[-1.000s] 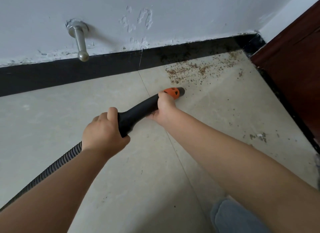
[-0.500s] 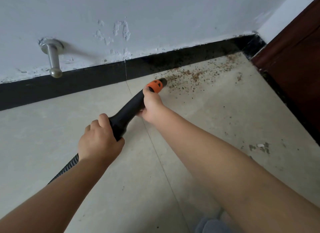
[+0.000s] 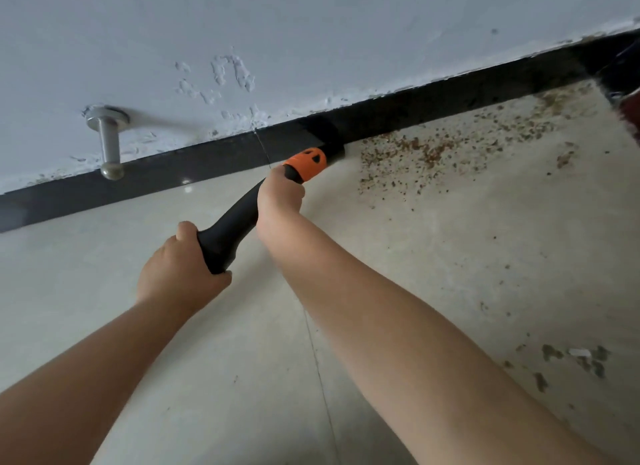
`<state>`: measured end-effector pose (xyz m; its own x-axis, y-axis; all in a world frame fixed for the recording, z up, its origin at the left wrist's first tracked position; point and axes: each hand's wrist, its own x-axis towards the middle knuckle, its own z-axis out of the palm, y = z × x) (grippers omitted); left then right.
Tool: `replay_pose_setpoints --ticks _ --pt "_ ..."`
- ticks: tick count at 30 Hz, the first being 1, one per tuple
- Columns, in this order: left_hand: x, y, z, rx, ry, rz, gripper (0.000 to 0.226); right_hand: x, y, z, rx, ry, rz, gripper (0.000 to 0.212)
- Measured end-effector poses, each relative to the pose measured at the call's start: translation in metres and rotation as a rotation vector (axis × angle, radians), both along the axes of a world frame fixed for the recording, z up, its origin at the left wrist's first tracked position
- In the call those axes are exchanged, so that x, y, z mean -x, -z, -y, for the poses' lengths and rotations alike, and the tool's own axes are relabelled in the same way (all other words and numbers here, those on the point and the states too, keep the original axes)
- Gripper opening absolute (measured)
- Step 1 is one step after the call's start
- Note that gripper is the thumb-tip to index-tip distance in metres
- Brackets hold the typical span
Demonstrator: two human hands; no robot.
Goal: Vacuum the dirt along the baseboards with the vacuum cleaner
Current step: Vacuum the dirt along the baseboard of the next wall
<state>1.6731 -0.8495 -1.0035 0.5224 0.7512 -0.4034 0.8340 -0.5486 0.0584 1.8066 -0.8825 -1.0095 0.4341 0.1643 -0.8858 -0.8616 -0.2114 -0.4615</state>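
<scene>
Right grip: the right hand (image 3: 280, 196) is wrapped closed around the front of the vacuum nozzle handle (image 3: 235, 227), just behind the orange collar (image 3: 306, 163); holding this far forward likely gives fine steering of the tip.
Left grip: the left hand (image 3: 178, 269) is closed around the thicker rear end of the same handle, probably to carry its weight and push it along.
Hold angle: the handle slants up and to the right from the left hand toward the wall, so the tip meets the floor low and close in.
Nozzle tip: the dark tip (image 3: 334, 149) sits beyond the collar, at the seam where the floor (image 3: 450, 257) meets the black baseboard (image 3: 156, 177); whether it touches either cannot be told.
Dirt relative to grip: the brown dirt (image 3: 433, 153) lies just to the right of the tip and the right hand, spread along the baseboard toward the corner, thinning out onto the floor.
Stray dirt: a smaller grey patch (image 3: 571, 360) sits well apart, near the right forearm.
Other fixture: a metal door stop (image 3: 109, 142) projects from the wall (image 3: 311, 32), left of both hands.
Judgement: most dirt looks not yet collected.
</scene>
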Motion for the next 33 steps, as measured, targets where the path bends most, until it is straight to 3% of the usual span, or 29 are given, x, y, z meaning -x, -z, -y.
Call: replay_pose_setpoints --ticks 4,13,19,24,27,33 --pt "-0.019 -0.009 -0.007 0.130 -0.092 -0.137 0.047 0.004 -0.010 0.004 -0.052 -0.002 -0.024 0.047" --pt "-0.001 -0.027 -0.015 0.153 0.075 -0.225 0.042 0.023 -0.011 0.004 -0.058 -0.058 -0.030 0.051" --pt "-0.003 -0.002 -0.004 0.097 0.022 -0.025 0.039 0.014 0.003 0.006 -0.014 -0.065 0.063 0.054" --pt "-0.017 0.018 0.009 0.326 -0.008 0.233 0.047 -0.015 0.017 0.024 0.060 0.007 0.156 0.055" --pt "-0.018 0.025 0.007 0.463 0.064 0.224 0.049 -0.029 0.024 0.037 0.072 0.036 0.178 0.055" --pt "-0.041 0.041 0.020 0.477 0.160 0.275 0.044 -0.055 0.031 0.058 0.106 0.095 0.197 0.054"
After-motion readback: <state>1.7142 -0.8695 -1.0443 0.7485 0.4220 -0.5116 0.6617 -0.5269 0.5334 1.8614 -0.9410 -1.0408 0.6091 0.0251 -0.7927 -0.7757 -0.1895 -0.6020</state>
